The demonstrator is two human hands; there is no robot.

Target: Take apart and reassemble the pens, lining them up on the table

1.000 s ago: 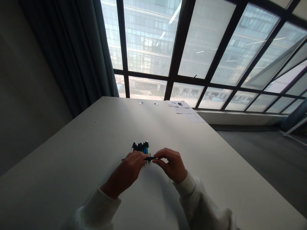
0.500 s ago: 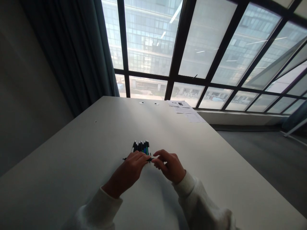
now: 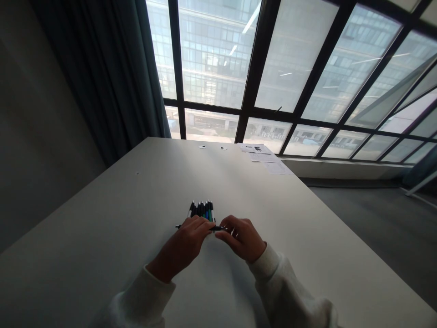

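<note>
Held level over the table is a black pen (image 3: pixel 217 228). My left hand (image 3: pixel 190 236) is closed around its middle, with one end sticking out left and the tip out right. My right hand (image 3: pixel 241 238) curves around the tip, thumb and fingers apart, the pen end in the gap between them; whether a finger touches it is hard to see. Just beyond my hands lies a row of several pens (image 3: pixel 205 210), dark with white, green and blue parts, points facing away. My left hand hides their near ends.
The white table (image 3: pixel 164 182) stretches out to the windows. Paper sheets (image 3: pixel 262 157) lie at its far right edge. Two small round fittings (image 3: pixel 202 147) sit near the far edge, and a small hole (image 3: pixel 137 173) is at left. A dark curtain (image 3: pixel 136 82) hangs behind the left side.
The fingers of my right hand have spread from a narrower curl near the pen tip, and more of the tip now shows between them. My left hand keeps its hold, almost unmoved.
</note>
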